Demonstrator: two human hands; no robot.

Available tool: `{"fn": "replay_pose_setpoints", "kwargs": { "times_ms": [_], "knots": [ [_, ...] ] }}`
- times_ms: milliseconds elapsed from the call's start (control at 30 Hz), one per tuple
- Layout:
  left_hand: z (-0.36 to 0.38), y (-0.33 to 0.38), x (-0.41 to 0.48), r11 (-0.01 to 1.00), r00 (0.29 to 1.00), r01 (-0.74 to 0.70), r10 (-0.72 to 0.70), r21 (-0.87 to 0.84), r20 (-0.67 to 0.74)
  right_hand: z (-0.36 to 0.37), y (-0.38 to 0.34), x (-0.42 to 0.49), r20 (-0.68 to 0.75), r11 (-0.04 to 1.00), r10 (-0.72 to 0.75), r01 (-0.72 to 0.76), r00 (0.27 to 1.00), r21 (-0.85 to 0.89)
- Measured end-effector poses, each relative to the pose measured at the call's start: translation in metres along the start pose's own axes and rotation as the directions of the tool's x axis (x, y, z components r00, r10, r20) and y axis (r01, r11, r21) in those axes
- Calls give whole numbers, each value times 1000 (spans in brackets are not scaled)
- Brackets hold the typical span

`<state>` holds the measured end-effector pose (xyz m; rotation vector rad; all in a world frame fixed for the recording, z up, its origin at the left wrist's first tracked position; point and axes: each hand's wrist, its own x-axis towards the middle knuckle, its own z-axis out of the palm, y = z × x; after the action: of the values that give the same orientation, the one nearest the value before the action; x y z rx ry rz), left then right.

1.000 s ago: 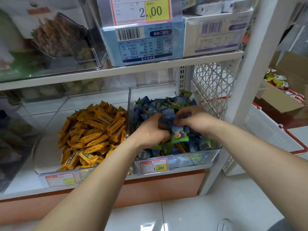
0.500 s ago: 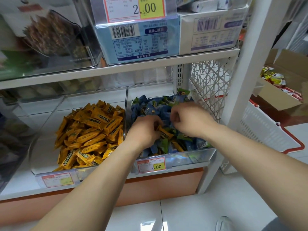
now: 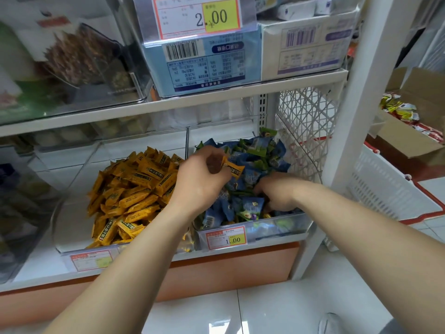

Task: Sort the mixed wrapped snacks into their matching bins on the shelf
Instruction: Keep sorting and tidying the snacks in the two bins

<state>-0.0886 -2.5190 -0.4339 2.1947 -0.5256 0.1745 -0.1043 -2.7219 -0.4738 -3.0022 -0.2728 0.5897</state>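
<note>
Well, left grip [image 3: 199, 179] round yellow snack [image 3: 234, 168]; right grip [image 3: 277, 191] unclear behind blue snacks [image 3: 250, 206], lattice [image 3: 305, 131] alongside

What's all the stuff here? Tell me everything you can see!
orange snacks: many, orange-yellow, left clear bin
blue snacks: many, blue and green, right clear bin
stray orange snack: one, orange, above the right bin
1.00 price tag: one, white and yellow, right bin's front
blue box: one, light blue, upper shelf
basket: one, white with red rim, right of shelf
cardboard box: one, brown, far right
left hand: one, pinching the stray orange snack
right hand: one, resting in the blue snacks
</note>
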Motion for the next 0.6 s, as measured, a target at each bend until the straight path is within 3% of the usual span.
{"fn": "replay_pose_setpoints", "kwargs": {
  "times_ms": [167, 267, 333, 433, 500, 600],
  "knots": [
    [-15, -1, -10, 995, 1000, 17, -18, -99, -1, -13, 2, -6, -50, 998, -24, 26, 998, 48],
    [-19, -2, -11, 972, 998, 56, -55, -229, 9, -31, 5, -21, -245, 996, 6, 17, 969, 93],
    [-19, 0, -10, 937, 994, 110, -104, -330, 35, -40, 4, -31, -443, 976, 37, 63, 896, 208],
    [-14, 3, -8, 939, 991, 127, -109, -321, 73, -49, -11, -41, -598, 808, 101, 285, 795, 516],
    [-9, 4, -8, 952, 994, 94, -74, -291, 80, -51, -24, -42, -588, 663, 78, 398, 805, 634],
    [-6, 8, -8, 920, 991, 123, -93, -373, 97, -46, -37, -36, -546, 505, 52, 450, 836, 737]
  ]
}}
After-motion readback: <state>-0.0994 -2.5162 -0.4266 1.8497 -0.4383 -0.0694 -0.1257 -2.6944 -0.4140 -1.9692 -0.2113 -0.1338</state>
